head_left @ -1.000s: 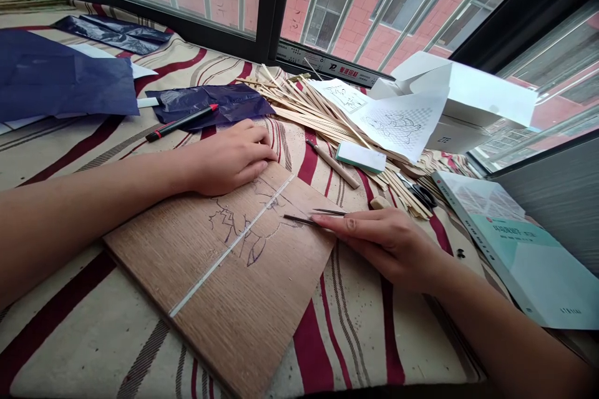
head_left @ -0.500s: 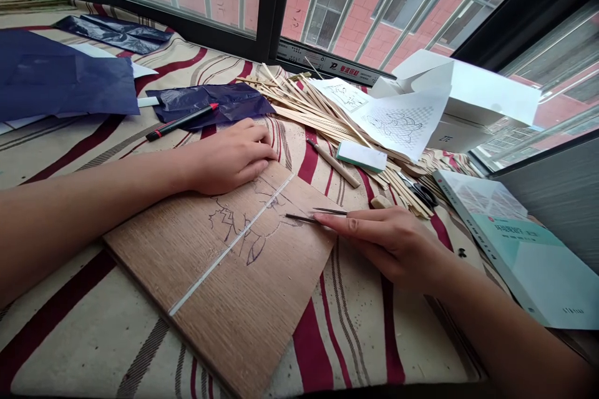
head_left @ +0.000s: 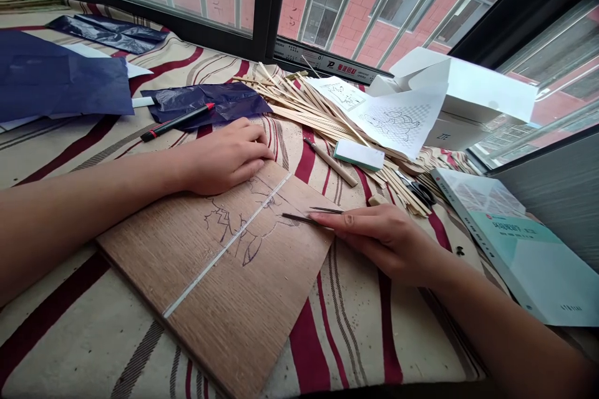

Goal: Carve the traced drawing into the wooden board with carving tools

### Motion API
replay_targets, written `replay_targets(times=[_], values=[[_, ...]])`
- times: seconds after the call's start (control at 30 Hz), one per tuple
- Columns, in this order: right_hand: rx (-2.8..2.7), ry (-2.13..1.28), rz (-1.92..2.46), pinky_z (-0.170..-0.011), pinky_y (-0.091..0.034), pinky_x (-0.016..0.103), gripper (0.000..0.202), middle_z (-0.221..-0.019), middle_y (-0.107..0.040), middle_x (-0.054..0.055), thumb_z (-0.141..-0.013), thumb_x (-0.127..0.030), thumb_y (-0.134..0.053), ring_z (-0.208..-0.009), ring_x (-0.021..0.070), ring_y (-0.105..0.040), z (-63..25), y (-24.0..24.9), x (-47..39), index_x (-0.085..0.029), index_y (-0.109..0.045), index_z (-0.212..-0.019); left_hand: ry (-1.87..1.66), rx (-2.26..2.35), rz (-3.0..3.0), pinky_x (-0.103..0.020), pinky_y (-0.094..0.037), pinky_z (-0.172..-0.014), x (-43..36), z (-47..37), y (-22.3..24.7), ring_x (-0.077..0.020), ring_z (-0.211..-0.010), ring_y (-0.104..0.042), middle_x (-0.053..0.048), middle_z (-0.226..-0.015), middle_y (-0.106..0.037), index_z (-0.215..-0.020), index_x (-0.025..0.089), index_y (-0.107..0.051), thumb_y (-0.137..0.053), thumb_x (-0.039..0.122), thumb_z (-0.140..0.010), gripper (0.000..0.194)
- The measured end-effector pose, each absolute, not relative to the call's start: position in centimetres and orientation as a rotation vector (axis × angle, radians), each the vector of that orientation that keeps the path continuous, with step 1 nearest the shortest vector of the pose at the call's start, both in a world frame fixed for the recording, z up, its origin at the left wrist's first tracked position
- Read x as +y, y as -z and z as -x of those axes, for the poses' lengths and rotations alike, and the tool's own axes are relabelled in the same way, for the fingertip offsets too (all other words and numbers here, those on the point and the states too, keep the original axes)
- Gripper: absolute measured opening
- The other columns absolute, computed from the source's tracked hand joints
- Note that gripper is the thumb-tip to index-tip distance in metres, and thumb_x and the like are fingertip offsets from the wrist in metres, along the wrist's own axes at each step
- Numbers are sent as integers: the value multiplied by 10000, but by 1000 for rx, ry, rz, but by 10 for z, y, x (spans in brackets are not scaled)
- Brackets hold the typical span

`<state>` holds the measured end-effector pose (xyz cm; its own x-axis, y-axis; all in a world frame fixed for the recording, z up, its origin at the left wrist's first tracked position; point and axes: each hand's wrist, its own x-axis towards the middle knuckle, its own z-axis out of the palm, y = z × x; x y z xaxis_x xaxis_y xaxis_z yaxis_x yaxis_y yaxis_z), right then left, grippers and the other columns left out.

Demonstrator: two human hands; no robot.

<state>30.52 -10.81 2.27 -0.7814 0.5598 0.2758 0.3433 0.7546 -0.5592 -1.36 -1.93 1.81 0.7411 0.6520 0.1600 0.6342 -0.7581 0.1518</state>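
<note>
A flat brown wooden board [head_left: 224, 274] with a blue line drawing on it and a thin pale strip running across its face lies at a slant on the striped red-and-beige cloth [head_left: 355, 336] that covers the tabletop. The left hand [head_left: 224, 159] rests curled and palm down on the board's far corner, gripping nothing. The right hand [head_left: 384, 240] lies at the board's right edge with fingers stretched flat, its fingertips pressing on a thin dark pointed tool [head_left: 302, 219] whose tip sits on the wood beside the drawing; a second thin dark sliver lies just behind it.

Beyond the board lie a short wooden-handled tool [head_left: 330, 161], a small pale green block [head_left: 359, 154] and a heap of thin bamboo strips [head_left: 299, 106] under printed white sheets [head_left: 397, 121]. A black-and-red pen [head_left: 175, 121] rests on dark blue carbon paper [head_left: 206, 103]. A teal-covered book [head_left: 524, 243] lies to the right.
</note>
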Motion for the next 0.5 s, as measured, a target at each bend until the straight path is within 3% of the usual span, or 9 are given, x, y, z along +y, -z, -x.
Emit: replay_targets(times=[0.2,0.5], values=[[-2511,-702,702,-935,-580,148,490,-1238,-822,93,-1019,-27,-545,-1083,125,-804,-304,-22,-110,-182,-693,-1460,-322,1045,-2847,-446,-408,-1097,-20,13,-19,-294,-1167,-540,-126,-1219,-635,-1237,187,-750,-376,382,-1035,467],[-2582,-566,762,-724,-557,174,478,-1069,-832,74,-1022,-45,-520,-831,110,-780,-307,-23,-113,-153,-692,-1455,-301,1045,-2858,-461,-414,-1089,-20,12,-19,-300,-1149,-538,-141,-1199,-637,-1250,172,-751,-349,384,-1032,505]])
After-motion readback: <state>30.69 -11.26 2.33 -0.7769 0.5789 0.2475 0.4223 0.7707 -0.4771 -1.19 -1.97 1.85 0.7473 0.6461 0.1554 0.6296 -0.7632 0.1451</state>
